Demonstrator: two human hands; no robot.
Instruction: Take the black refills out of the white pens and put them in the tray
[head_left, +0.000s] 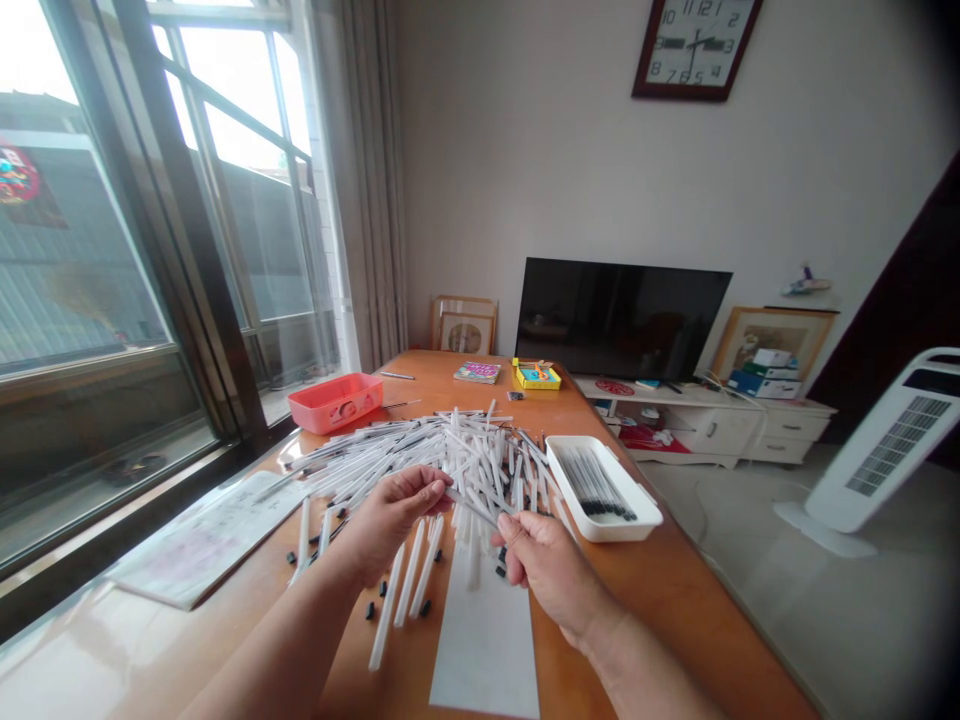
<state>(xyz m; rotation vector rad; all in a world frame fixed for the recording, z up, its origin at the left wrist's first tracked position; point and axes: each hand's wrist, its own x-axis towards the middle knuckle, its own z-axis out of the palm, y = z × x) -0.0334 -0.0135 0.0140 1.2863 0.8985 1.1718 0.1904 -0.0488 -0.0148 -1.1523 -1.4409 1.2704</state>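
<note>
A slim translucent plastic tube (474,507) is stretched between my two hands. My left hand (405,510) pinches its left end, and my right hand (551,565) has the other end between thumb and fingers. Behind them spreads a big heap of similar whitish tubes (390,455), some with dark tips. Beneath my hands, a strip of white paper (486,640) lies on the table, with a few tubes across its top. Loose tubes (409,575) and small black caps (425,607) are scattered left of the paper. Whether the held tube contains anything, I cannot tell.
A white tray (637,525) of dark-tipped rods stands right of the heap. A pink basket (337,400) is at the back left, near the window. A large flat book or pad (202,540) lies left. Farther back are a yellow box (538,378) and a colourful booklet (477,372).
</note>
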